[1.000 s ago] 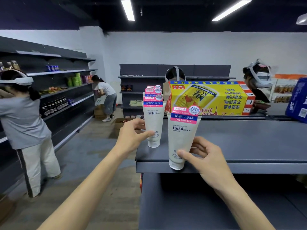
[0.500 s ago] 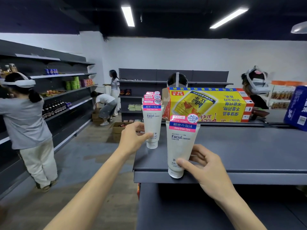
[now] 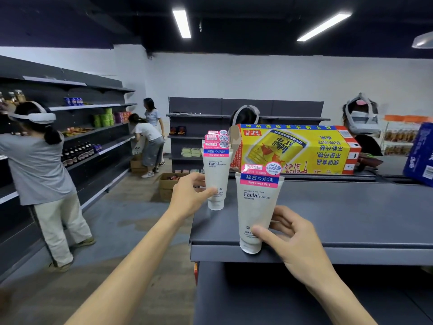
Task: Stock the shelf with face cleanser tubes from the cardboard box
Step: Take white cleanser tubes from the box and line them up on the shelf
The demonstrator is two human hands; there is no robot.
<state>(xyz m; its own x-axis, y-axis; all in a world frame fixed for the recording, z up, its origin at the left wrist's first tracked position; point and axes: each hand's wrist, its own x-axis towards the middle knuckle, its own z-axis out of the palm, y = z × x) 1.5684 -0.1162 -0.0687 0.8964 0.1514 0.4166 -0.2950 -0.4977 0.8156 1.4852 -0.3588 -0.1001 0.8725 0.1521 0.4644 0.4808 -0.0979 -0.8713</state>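
Two hands are in view: the left hand (image 3: 187,195) and the right hand (image 3: 293,240), each gripping one white face cleanser tube. The near tube (image 3: 256,207) stands alone at the front edge of the grey shelf (image 3: 351,219). The far tube (image 3: 216,179) heads a row going back; at least three more pink tops (image 3: 215,138) show behind it, though the exact number cannot be told. One yellow carton (image 3: 295,148) lies on the far side of the shelf, and one blue box (image 3: 419,153) sits at the right edge. Two ceiling lights (image 3: 182,23) glow overhead. Five other people are visible: three (image 3: 39,165) on the left and two behind the yellow carton.
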